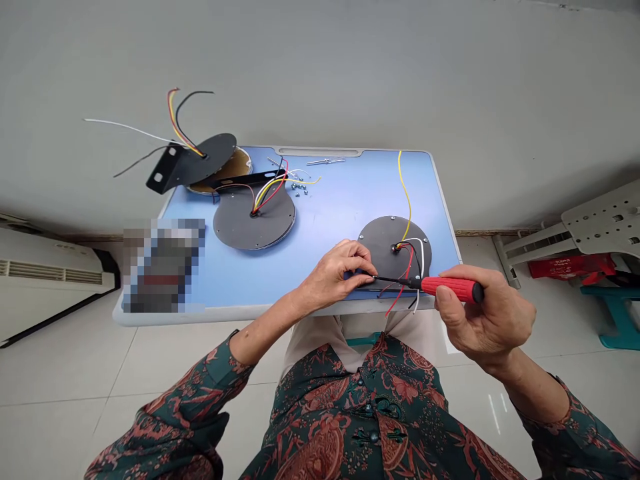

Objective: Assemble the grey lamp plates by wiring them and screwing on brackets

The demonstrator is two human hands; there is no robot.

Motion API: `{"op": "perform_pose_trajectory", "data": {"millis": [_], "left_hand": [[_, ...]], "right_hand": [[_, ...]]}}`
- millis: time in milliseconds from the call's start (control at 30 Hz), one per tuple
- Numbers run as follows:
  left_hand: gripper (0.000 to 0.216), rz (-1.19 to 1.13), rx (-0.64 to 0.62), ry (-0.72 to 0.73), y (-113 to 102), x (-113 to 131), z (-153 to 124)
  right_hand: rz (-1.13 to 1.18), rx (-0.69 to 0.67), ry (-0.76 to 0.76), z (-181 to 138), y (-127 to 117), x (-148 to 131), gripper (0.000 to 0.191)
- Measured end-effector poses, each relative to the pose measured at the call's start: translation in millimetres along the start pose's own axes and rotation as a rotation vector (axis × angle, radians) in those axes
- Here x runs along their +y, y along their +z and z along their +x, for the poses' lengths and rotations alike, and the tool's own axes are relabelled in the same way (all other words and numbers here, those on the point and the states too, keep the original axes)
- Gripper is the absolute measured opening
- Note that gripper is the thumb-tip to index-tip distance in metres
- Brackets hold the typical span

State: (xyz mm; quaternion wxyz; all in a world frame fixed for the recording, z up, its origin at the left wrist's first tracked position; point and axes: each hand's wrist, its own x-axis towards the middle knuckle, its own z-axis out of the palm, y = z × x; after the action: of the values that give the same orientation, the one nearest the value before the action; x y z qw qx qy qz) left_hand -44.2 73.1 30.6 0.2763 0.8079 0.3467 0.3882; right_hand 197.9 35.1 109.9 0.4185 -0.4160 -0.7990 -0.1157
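My right hand (487, 313) grips the red handle of a screwdriver (453, 289), whose dark shaft points left. At the shaft's tip, the thumb and forefinger of my left hand (343, 270) pinch a small screw (375, 276), mostly hidden by the fingertips. Both hands are over the near-left edge of a round dark-grey plate (377, 233) at the table's right front. Silvery screws sit around the plate's rim. Red, black and white wires come out of its middle, and a yellow wire (407, 193) runs toward the back of the table.
A second dark round plate (240, 223) with wires and a black slotted bracket lies left of centre. Behind it a tilted plate (215, 157) rests on a tan disc (227, 170). Loose screws (299, 188) lie near a metal pin (325, 161). A pixelated object (167, 267) occupies the table's left corner.
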Motion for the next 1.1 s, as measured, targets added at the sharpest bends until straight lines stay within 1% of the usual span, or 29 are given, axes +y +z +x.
{"op": "perform_pose_trajectory", "data": {"millis": [167,300,433,600,700,800,900,967,1033,1100], "left_hand": [[0.008,0.003,-0.013,-0.001,-0.1,-1.1,-0.9],[0.013,0.016,-0.006,0.016,-0.1,-0.9,-1.7],[0.012,0.029,0.007,0.023,0.9,-1.4,-2.3],[0.013,0.035,0.011,0.042,0.8,-2.3,-1.1],[0.016,-0.008,0.033,0.046,-1.2,-0.8,2.7],[0.012,-0.069,0.039,0.082,-2.3,1.9,9.0],[0.012,-0.102,0.029,0.138,0.8,3.3,15.0],[0.012,-0.108,0.044,0.123,5.0,3.1,17.1],[0.012,-0.107,0.071,0.090,8.9,2.6,17.3],[0.011,-0.109,0.097,0.077,11.3,2.7,16.1]], "right_hand": [[0.011,0.001,-0.010,1.0,0.0,-2.3,0.006],[0.054,-0.021,-0.052,7.1,1.1,-5.6,0.007],[0.038,-0.026,-0.091,15.3,3.6,-6.1,0.007],[0.063,-0.072,-0.060,30.0,6.4,-5.6,0.010],[0.083,-0.118,-0.030,39.1,6.2,-8.7,0.013],[0.093,-0.178,-0.025,45.0,6.2,-14.3,0.017],[0.080,-0.226,-0.022,48.7,7.4,-18.7,0.021],[0.044,-0.265,-0.012,52.9,7.0,-19.1,0.024],[0.031,-0.318,-0.036,60.6,3.6,-17.7,0.022],[0.063,-0.398,-0.119,71.4,-2.9,-16.0,0.016]]}}
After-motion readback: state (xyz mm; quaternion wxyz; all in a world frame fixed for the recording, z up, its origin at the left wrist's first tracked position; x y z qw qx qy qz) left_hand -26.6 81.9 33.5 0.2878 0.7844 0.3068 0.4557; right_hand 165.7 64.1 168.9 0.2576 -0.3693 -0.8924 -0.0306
